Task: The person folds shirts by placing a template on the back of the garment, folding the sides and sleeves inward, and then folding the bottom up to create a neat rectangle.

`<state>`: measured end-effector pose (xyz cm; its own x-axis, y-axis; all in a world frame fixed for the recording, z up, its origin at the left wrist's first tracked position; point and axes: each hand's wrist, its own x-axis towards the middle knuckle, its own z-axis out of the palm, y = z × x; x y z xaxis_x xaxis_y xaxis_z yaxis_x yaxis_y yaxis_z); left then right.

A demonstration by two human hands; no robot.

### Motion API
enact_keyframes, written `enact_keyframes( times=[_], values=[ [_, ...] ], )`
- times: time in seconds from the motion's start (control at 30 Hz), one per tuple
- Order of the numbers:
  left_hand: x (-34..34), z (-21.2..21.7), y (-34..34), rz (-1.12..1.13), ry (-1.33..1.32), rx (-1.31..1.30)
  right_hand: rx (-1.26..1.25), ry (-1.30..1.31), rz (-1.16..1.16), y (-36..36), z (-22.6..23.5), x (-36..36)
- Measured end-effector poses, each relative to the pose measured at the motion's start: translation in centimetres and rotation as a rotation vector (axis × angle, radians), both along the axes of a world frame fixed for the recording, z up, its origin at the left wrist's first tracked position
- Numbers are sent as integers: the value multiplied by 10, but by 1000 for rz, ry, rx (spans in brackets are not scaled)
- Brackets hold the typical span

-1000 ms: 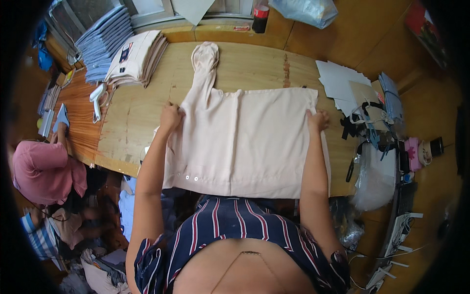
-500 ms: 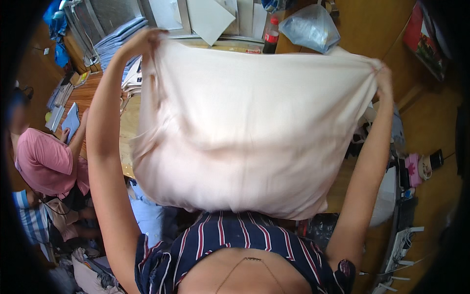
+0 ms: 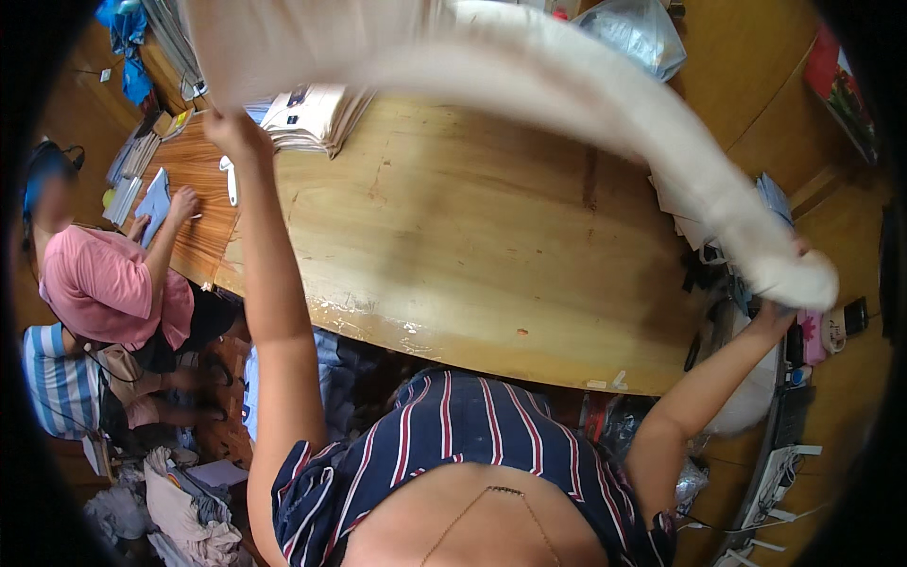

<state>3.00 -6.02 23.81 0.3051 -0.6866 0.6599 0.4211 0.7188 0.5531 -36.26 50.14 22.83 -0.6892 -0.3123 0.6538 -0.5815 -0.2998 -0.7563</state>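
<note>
Stretching one pale cloth (image 3: pixel 605 94) between left hand (image 3: pixel 234 132) and right hand (image 3: pixel 789 288).

The pale cream garment (image 3: pixel 605 104) is lifted clear of the wooden table, stretched in a long blurred band across the top of the view. It runs from the upper left down to the far right, where its end bunches into a rounded lump.

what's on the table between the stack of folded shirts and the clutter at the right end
Bare wood. In the head view, the table between the folded stack and the right-end clutter holds nothing; the cream garment is held up above it.
</note>
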Motion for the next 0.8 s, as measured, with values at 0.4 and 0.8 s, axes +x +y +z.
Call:
enact_keyframes(
  times=[0.4,0.8],
  values=[
    [94,-255,99,-97,-1148,562,213,-953,-166,49,-221,74],
    [127,-94,248,-1903,-1725,-111,887,-832,-290,92,-185,92]
  ],
)
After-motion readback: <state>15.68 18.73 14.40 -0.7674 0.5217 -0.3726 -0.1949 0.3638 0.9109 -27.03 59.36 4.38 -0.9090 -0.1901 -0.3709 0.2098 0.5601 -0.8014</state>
